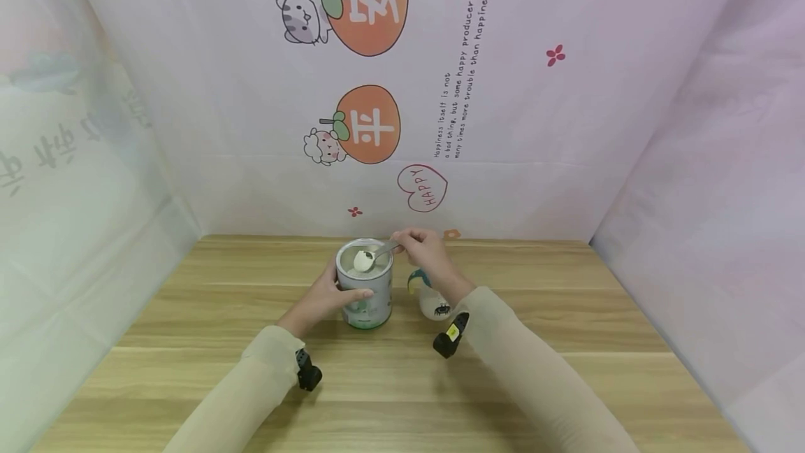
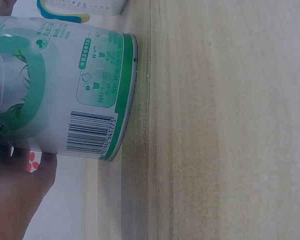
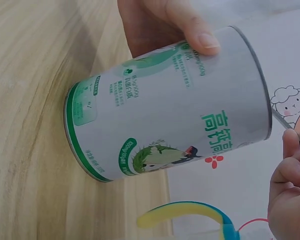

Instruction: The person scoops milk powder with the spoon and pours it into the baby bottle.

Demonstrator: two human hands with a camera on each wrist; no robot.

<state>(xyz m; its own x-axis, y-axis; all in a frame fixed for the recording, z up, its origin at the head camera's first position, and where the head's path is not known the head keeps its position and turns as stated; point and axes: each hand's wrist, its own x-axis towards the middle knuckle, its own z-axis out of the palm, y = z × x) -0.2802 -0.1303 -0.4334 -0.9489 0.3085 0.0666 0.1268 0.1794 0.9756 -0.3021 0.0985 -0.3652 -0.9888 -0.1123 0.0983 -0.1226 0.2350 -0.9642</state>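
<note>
A white and green milk powder can (image 1: 366,299) stands on the table with its top uncovered. My left hand (image 1: 323,297) grips it from the left side, thumb across the front and the other fingers round the back. My right hand (image 1: 430,254) pinches the handle of a metal spoon (image 1: 385,249) over the can's rim. Pale powder heaps in the spoon's bowl, which sits inside the can's mouth. In the right wrist view, the right hand (image 3: 292,185) is beside the can's rim, and most of the spoon is hidden.
Right of the can, under my right wrist, stands a clear bottle (image 1: 432,305) with a crab print and a blue and yellow handle (image 3: 190,206). Scale marks show on it in the left wrist view. A printed cloth (image 1: 503,180) hangs behind the wooden table (image 1: 377,397).
</note>
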